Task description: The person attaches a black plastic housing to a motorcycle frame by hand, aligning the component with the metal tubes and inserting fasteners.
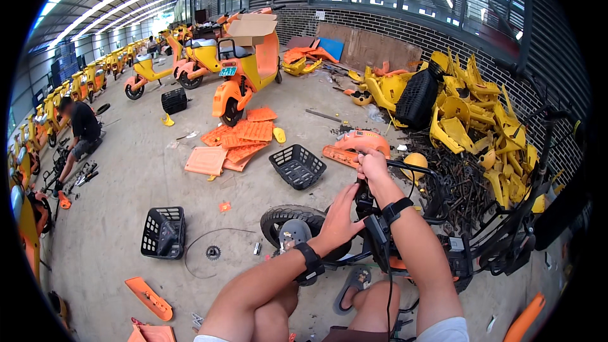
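Note:
In front of me a stripped scooter frame with bare black tubes stands low over the floor. My right hand is closed at the top of a black upright stem; what its fingers grip is hidden. Beside that stem, my left hand has its fingers stretched out and its thumb apart, reaching toward the stem. A black box-like part with a cable hangs just below the hands. An orange scooter panel lies beyond my right hand. The black tyre shows left of the left hand.
Black baskets and a sprocket lie on the floor to the left. Orange panels are stacked farther off. At right rises a pile of yellow panels above dark metal parts. A person crouches far left near parked scooters.

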`<state>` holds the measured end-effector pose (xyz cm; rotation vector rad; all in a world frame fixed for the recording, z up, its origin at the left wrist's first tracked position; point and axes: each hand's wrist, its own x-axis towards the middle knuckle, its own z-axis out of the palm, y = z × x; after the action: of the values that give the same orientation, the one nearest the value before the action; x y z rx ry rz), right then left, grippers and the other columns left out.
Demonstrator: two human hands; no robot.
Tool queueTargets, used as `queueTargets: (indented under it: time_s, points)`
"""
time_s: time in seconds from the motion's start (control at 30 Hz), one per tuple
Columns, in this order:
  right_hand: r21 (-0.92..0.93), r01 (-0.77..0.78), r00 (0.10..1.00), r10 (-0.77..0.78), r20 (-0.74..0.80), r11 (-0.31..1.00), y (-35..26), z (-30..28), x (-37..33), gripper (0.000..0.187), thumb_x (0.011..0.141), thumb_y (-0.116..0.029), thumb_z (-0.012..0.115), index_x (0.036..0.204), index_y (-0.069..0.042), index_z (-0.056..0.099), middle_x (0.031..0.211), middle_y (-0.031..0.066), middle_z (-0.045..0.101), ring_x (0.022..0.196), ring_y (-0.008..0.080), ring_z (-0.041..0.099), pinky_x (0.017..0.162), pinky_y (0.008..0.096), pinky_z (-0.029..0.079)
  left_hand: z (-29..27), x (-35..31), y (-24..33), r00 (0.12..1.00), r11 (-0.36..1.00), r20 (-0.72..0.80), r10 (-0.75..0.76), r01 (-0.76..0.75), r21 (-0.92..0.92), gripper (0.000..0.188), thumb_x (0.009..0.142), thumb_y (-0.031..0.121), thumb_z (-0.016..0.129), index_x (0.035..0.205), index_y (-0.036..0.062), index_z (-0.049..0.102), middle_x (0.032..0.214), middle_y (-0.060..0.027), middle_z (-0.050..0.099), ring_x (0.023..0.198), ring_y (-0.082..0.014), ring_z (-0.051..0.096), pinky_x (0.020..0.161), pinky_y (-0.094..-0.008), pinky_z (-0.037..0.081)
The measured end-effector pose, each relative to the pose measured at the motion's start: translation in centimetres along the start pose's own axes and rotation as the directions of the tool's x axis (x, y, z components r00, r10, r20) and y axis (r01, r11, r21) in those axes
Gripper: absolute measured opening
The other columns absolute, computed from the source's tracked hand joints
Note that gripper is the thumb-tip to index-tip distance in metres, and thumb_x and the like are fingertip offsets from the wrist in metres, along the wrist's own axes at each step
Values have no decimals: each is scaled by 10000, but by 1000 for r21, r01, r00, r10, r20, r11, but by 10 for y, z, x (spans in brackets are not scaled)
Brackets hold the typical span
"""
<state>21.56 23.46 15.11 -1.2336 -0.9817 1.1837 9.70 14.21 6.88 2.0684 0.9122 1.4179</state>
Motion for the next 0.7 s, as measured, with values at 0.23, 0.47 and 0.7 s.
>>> queueTargets:
  time_s: [0.23, 0.47, 0.7]
  points:
    - [-82, 21, 999, -17, 47, 996, 9, -8, 14, 369, 937, 5, 387, 1286, -1, 504, 825, 69, 553, 495, 81, 410, 396, 231, 338, 20, -27, -16, 950, 976, 231, -208, 216, -8, 537, 694, 270, 793, 1073, -52, 590, 1063, -248, 609, 1005, -370, 592, 871, -411, 473]
    - [-281, -8, 1000, 8, -2, 960, 11, -2, 20, 350, 947, -38, 385, 1263, -10, 532, 821, 85, 553, 466, 109, 425, 367, 267, 318, 17, -35, -38, 938, 998, 344, -43, 26, 53, 417, 695, -9, 700, 1083, -41, 551, 1014, -237, 606, 1032, -414, 562, 888, -454, 464]
    - [-318, 24, 999, -12, 42, 948, 7, -1, 13, 405, 925, -3, 363, 1308, 4, 494, 774, 52, 528, 465, 76, 384, 370, 242, 300, 20, -34, -39, 926, 998, 374, -56, 54, 18, 516, 691, -15, 712, 1158, -37, 495, 1097, -224, 564, 1097, -410, 524, 943, -448, 443]
